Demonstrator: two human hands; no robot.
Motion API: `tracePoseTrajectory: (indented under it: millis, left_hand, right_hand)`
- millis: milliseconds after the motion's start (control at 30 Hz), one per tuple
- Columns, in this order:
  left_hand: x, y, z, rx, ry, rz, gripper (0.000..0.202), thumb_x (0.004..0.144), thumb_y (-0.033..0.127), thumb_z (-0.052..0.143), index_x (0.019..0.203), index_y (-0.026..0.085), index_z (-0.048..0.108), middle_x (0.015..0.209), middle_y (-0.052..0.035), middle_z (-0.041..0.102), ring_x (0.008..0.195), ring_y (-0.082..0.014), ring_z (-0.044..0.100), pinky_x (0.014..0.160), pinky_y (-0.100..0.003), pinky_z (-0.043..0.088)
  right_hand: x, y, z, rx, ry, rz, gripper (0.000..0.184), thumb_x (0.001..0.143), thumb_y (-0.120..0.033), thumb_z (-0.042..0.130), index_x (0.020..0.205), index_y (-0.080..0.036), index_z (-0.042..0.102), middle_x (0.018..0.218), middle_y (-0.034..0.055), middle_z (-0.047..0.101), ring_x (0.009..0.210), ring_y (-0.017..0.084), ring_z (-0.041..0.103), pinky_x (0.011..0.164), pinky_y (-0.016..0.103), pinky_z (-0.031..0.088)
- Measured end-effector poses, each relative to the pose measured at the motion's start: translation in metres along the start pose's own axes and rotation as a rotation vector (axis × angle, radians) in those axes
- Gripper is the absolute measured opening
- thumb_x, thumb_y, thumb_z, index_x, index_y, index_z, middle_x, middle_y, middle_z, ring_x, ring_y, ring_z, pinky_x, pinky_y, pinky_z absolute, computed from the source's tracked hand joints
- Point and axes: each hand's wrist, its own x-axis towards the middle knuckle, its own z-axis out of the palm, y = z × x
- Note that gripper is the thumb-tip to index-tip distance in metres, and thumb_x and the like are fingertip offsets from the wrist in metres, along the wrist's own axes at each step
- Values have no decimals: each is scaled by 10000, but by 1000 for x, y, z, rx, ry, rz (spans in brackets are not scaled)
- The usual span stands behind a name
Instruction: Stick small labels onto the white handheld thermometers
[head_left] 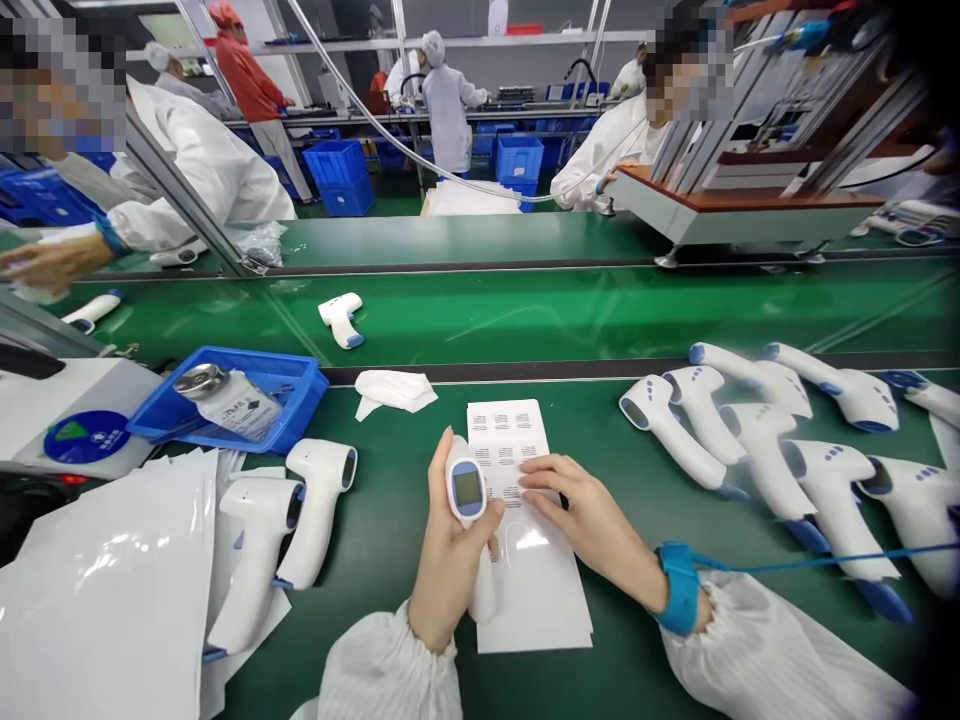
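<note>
My left hand (pixel 455 545) is wrapped round a white infrared thermometer (pixel 466 484), whose small grey screen in a blue frame faces up at me. Beneath it lies a sheet of printed labels (pixel 536 590), with rows of small black text on its upper part. The fingertips of my right hand (pixel 581 510) rest on that sheet beside the print, thumb and fingers slightly apart; whether a label is under them is too small to tell. A blue wrist strap (pixel 677 588) with a cord circles my right wrist. Two more thermometers (pixel 319 510) stand left of my left hand.
Several thermometers (pixel 832 490) lie at the right. A blue tray (pixel 300 410) with a metal-capped bottle (pixel 232 400) sits at the left, near glossy white sheets (pixel 112 590). A crumpled tissue (pixel 395 390) lies by the green conveyor belt (pixel 487 320), which carries a thermometer (pixel 342 318). Co-workers sit opposite.
</note>
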Motion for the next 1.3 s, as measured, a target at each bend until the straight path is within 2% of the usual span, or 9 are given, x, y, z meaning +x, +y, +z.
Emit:
tracePoseTrajectory:
  millis: [200, 467, 633, 733, 800, 867, 1000, 1167, 1300]
  left_hand:
    - [9, -11, 3, -6, -71, -89, 858, 841, 280, 689, 1523, 394, 181, 1169, -49, 558, 584, -60, 485, 473, -191, 452]
    - [10, -11, 5, -68, -45, -113, 825, 785, 190, 676, 1484, 393, 289, 976, 4, 592, 512, -53, 452, 439, -184, 405]
    - [10, -13, 1, -93, -70, -134, 876, 800, 286, 722, 1517, 414, 236, 1160, -37, 611, 603, -92, 541, 504, -215, 446]
    - [8, -13, 1, -60, -75, -94, 872, 826, 381, 714, 1538, 406, 213, 1249, -62, 595, 757, -157, 618, 592, -247, 493]
    - [6, -13, 3, -25, -60, -61, 826, 847, 423, 687, 1538, 392, 235, 1325, -75, 565, 786, -165, 620, 590, -249, 506]
    - [4, -14, 6, -7, -63, -49, 789, 866, 445, 658, 1535, 384, 245, 1354, -87, 549, 697, -129, 589, 519, -229, 486]
    - [2, -20, 9, 31, -63, -84, 780, 900, 427, 614, 1545, 379, 178, 1185, -85, 627, 485, -54, 442, 410, -204, 404]
    - [2, -21, 11, 53, -55, -90, 731, 893, 345, 617, 1517, 419, 244, 1492, -87, 456, 448, -24, 449, 397, -221, 410]
    - [2, -19, 11, 47, -47, -72, 693, 883, 304, 614, 1500, 408, 314, 1578, -77, 348, 445, -26, 476, 394, -240, 412]
  right_hand:
    - [-1, 5, 13, 68, 61, -6, 181, 939, -203, 549, 999, -231, 718, 1125, 71, 712, 1044, 255, 632, 888, 455, 554]
    - [16, 3, 19, 76, 42, 77, 112, 870, -184, 631, 805, -251, 692, 997, 38, 730, 977, 269, 629, 884, 498, 469]
    - [11, -14, -5, 243, -154, -12, 134, 796, -131, 641, 723, -232, 593, 887, 15, 690, 874, 211, 637, 813, 393, 505]
    - [4, -29, -25, 572, -435, 81, 123, 812, -167, 630, 716, -223, 576, 792, -3, 660, 705, 154, 647, 666, 300, 547]
    - [4, -39, -34, 682, -501, 146, 129, 824, -212, 643, 708, -216, 585, 810, 6, 657, 662, 142, 646, 601, 276, 549]
    - [7, -47, -34, 608, -344, 127, 113, 827, -233, 655, 720, -219, 618, 927, 36, 668, 761, 165, 663, 646, 292, 562]
    - [22, -53, -25, 378, 17, 40, 81, 826, -248, 672, 746, -251, 663, 1111, 55, 663, 1078, 250, 629, 935, 429, 528]
    - [34, -54, -17, 449, 25, 79, 72, 823, -237, 662, 752, -250, 662, 1053, 36, 713, 1028, 235, 665, 927, 411, 539]
    - [35, -56, -17, 465, 40, 124, 70, 810, -230, 667, 744, -254, 668, 1011, 20, 726, 996, 223, 676, 895, 381, 551]
